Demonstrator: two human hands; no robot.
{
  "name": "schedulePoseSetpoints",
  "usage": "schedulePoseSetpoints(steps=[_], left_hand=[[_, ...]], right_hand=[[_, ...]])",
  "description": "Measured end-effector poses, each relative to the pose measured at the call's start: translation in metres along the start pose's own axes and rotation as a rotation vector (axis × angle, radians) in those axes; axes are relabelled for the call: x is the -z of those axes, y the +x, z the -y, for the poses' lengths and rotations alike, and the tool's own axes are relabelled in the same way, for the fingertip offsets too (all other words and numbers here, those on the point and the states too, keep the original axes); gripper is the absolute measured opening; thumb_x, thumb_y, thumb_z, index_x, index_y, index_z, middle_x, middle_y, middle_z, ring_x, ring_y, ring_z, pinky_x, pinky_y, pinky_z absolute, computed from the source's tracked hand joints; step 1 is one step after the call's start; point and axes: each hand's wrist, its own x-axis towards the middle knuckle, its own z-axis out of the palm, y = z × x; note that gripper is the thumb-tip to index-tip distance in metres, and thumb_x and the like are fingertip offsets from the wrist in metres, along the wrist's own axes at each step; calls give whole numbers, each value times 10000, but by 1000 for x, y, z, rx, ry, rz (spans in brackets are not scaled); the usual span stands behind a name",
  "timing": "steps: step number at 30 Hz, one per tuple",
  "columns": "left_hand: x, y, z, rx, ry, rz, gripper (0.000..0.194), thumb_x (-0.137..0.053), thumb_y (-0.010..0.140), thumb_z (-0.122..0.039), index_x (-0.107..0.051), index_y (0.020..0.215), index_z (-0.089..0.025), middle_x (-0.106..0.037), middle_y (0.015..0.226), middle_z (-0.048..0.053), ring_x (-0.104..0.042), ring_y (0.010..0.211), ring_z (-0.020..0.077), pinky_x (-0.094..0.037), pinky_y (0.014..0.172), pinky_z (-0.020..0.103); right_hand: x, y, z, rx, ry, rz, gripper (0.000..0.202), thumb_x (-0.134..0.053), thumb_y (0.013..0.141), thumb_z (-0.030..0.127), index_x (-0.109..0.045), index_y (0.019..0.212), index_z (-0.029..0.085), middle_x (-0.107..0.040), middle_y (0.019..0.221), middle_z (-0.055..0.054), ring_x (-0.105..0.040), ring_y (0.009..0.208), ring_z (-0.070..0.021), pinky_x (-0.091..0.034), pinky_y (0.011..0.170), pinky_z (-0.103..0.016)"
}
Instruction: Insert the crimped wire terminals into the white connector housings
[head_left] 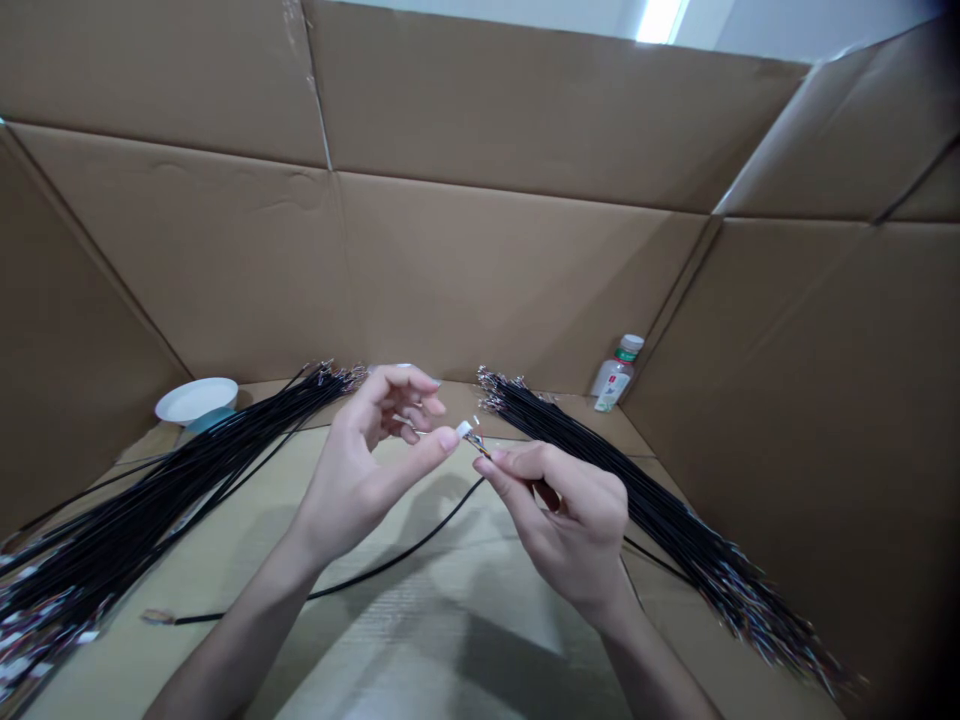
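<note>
The left hand (360,465) was closed in a pinch on a small white connector housing (465,429), held between thumb tip and forefinger. The right hand (574,520) was closed on the end of a single black cable (390,565), gripping just behind its stripped, terminal-fitted tip, which met the housing above the counter (420,640). The cable trailed down and leftward across the cardboard-covered surface, its far end lying free. Judged light, limp and thin, it is best held close to the tip; the terminals look delicate and easily bent. A bundle of black cables (150,510) lay left, a second bundle (660,520) right. A white bowl (196,400) and a small bottle (615,378) stood by the cardboard walls (480,270).
</note>
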Motion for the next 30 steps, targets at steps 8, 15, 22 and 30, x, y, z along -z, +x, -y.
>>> schedulePoseSetpoints(steps=[8,15,22,30], left_hand=[[2,7,-1,156,-144,236,112,-735,962,-327,-777,955,-223,-716,892,17,-631,832,141,-503,713,221],[-13,1,-1,178,-268,111,72,-803,917,-273,-805,867,-221,-745,831,7,-654,746,100,-541,648,157],[-25,-5,0,143,-280,25,30,-831,893,-260,-816,883,-236,-785,858,-3,-693,758,98,-586,656,148],[-31,-11,0,256,-479,37,98,-832,893,-294,-801,872,-203,-690,734,-22,-540,574,46,-466,479,89]], right_hand=[[1,2,1,-40,38,7,193,-768,895,73,-657,812,208,-761,733,20,-660,581,-108,-504,523,-227],[0,8,10,-279,238,-51,78,-709,945,158,-744,979,219,-789,911,-16,-721,793,-147,-582,683,-266],[1,16,7,-541,541,-18,54,-742,930,251,-768,924,205,-746,779,0,-620,608,-100,-465,502,-202],[1,10,-4,-560,737,53,81,-732,956,290,-745,920,219,-717,858,-7,-550,615,-94,-430,505,-210]])
